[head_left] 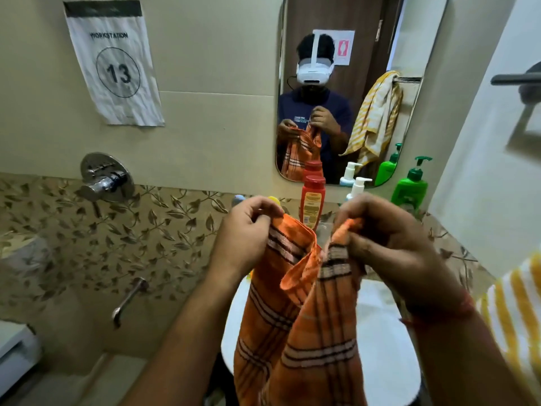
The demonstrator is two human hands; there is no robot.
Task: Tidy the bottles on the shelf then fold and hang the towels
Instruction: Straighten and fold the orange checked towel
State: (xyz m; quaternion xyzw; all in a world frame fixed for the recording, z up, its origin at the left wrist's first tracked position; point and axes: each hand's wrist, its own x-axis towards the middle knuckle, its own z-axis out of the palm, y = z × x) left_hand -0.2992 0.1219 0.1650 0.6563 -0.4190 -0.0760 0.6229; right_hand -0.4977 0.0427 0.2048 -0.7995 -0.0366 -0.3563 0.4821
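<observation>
Far left on the wall, a paper sign (112,61) reading WORKSTATION 13, and below it a chrome tap handle (105,178) with a spout (128,300) lower down. Moving in, the left hand (248,232) is curled tight, fingers pinching the top left corner of the orange checked towel (295,332), which hangs straight down from it over the white sink (383,332). Between the two hands the towel's top edge sags in a loose fold. Behind that gap, a red bottle (311,200) stands upright on the shelf, a white pump bottle (358,187) just beside it. The right hand (389,244) is clenched on the towel's other top corner, cloth bunched under the fingers, held level with the left. Further right, a green pump bottle (411,186) on the shelf. The mirror (421,39) above reflects the person. At the right edge, a yellow striped towel (515,315).
</observation>
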